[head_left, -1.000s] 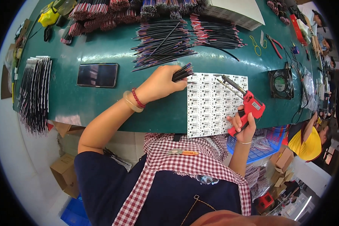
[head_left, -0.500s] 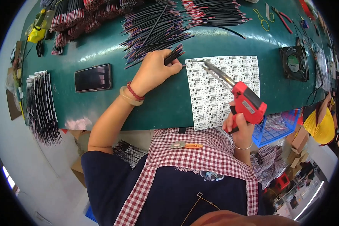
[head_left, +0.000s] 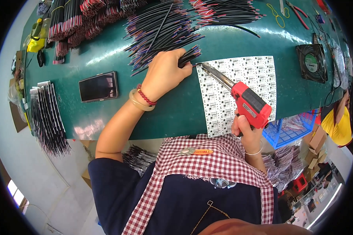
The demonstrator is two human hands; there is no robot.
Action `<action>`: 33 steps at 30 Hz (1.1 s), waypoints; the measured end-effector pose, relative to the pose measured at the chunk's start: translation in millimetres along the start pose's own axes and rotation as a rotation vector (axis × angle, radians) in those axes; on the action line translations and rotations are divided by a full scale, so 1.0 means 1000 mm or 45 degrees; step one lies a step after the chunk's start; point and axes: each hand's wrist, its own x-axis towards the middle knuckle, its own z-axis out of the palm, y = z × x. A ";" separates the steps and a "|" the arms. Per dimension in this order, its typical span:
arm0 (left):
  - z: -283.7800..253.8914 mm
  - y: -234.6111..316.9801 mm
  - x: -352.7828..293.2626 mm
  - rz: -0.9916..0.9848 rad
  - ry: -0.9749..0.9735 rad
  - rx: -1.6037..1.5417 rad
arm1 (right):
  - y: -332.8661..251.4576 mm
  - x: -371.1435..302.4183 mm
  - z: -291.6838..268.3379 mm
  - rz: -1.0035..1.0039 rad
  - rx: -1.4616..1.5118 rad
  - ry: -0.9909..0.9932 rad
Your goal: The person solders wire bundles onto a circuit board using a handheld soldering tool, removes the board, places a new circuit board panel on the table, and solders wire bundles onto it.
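Note:
My left hand (head_left: 165, 73) is closed round a small bunch of black cables (head_left: 190, 56) with coloured wire ends. One thin wire sticks out past my fingers to the top left corner of a white circuit board panel (head_left: 259, 72) printed with rows of dark parts. In my right hand (head_left: 248, 132) is a red and black soldering gun (head_left: 252, 102), gripped by its handle. Its long metal nose slants across the panel, and the tip is at that same corner, by the wire end. Whether tip and wire touch is too small to tell.
Piles of black cables (head_left: 161, 31) lie beyond my left hand on the green table (head_left: 164, 121). A phone (head_left: 98, 86) and finished-looking wired strips (head_left: 49, 117) are at the left. To the right are a fan (head_left: 312, 63), red pliers (head_left: 298, 15) and a blue crate (head_left: 288, 133).
The soldering gun's tip has moved left and closer to the panel's corner and the wire end. My left hand still holds the cable bunch. The whole view has shifted slightly.

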 end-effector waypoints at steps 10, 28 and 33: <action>0.002 0.005 0.005 0.025 -0.019 0.069 | -0.005 -0.002 -0.003 0.008 0.035 0.026; 0.004 0.013 0.007 -0.010 -0.064 0.138 | -0.008 -0.001 -0.009 -0.073 -0.016 0.032; 0.006 0.011 0.008 0.028 -0.033 0.086 | -0.005 -0.004 -0.008 -0.089 0.037 0.010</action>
